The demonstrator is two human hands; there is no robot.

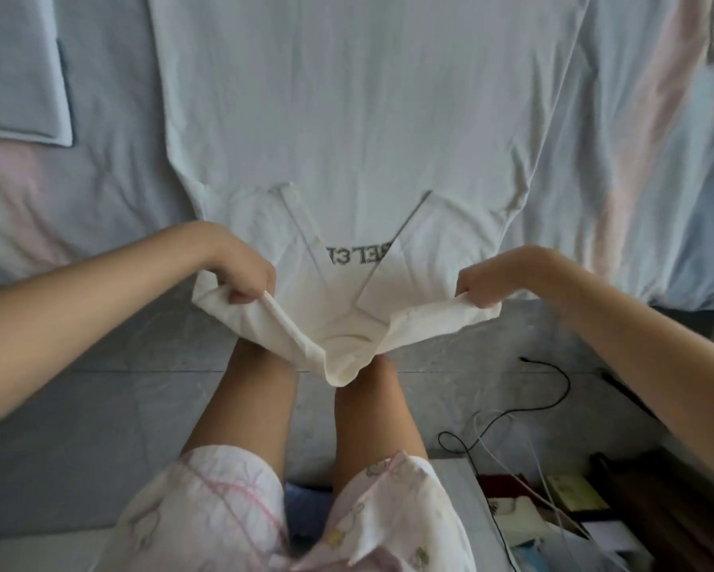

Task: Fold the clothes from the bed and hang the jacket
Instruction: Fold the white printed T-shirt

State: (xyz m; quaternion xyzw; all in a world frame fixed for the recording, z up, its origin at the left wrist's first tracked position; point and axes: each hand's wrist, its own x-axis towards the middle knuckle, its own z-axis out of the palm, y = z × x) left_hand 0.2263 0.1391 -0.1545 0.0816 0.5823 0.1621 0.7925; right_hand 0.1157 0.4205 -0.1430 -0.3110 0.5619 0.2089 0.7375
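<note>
A white T-shirt (pixel 347 109) with grey lettering lies spread flat on the bed, its neck end hanging over the near edge toward me. Both sleeves are folded inward across the chest. My left hand (pixel 239 270) grips the shirt's left shoulder corner with curled fingers. My right hand (pixel 495 282) grips the right shoulder corner the same way. Between my hands the collar part sags down in front of my knees.
The bed sheet (pixel 120 179) is pale blue with pink streaks. A folded light-blue garment (pixel 16 68) lies at the upper left. Black and white cables (pixel 512 423) trail over the grey floor at the right, beside a low cluttered shelf (pixel 553 509).
</note>
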